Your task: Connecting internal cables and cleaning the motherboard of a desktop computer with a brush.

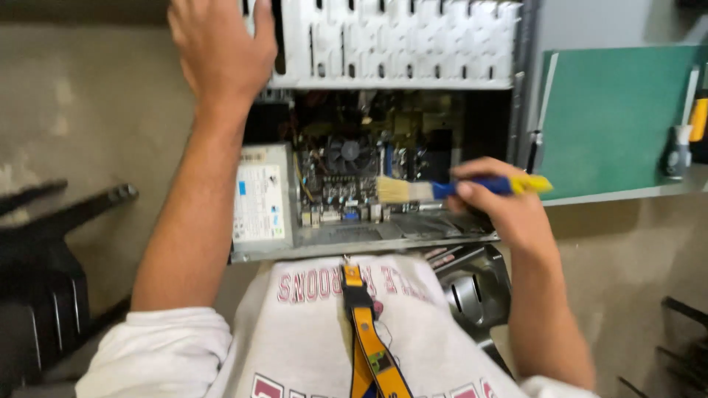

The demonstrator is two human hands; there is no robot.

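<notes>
nearest, below the open computer case (369,236): white shirt (310,332) and orange lanyard (369,339). right hand (501,206) at the case's front right edge, fingers wrapped round the blue and yellow handle of a paintbrush (442,189). brush lying level, long axis left to right, pale bristles pointing left over the motherboard (346,184) inside the case. grey power supply (262,199) at the case's left end. farther, left hand (221,44) spread flat on the case's upper left frame, clasping nothing. green mat (612,118) right of the case.
</notes>
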